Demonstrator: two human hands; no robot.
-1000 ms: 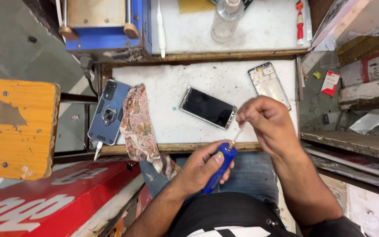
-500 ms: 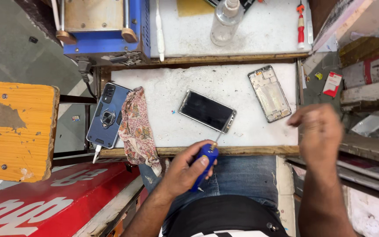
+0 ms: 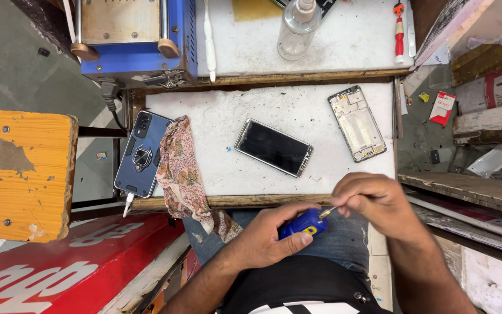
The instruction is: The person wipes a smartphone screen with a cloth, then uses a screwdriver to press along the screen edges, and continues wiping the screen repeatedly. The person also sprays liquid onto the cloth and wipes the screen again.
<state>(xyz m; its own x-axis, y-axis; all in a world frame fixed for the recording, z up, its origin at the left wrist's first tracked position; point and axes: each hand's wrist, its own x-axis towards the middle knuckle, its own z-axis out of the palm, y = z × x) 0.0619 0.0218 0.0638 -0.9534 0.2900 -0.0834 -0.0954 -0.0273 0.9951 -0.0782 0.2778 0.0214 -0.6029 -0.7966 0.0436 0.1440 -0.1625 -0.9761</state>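
Screwdriver (image 3: 302, 224): blue handle, held over lap, just below counter (image 3: 222, 104) front edge. Left hand (image 3: 268, 235) closed round handle. Right hand (image 3: 373, 203) pinched shut on metal tip.

Risks:
- Tip slipping from pinch; likely fall to lap or floor, hard to find.
- Sharp tip jabbing fingertip if pushed hard.
- Phone (image 3: 274, 147) near counter edge, screen up; elbow knock could drop it.
- Frame (image 3: 357, 123) exposed; debris could enter.
- Cloth (image 3: 184, 168) overhanging edge; snag could drag cased phone (image 3: 143, 154).
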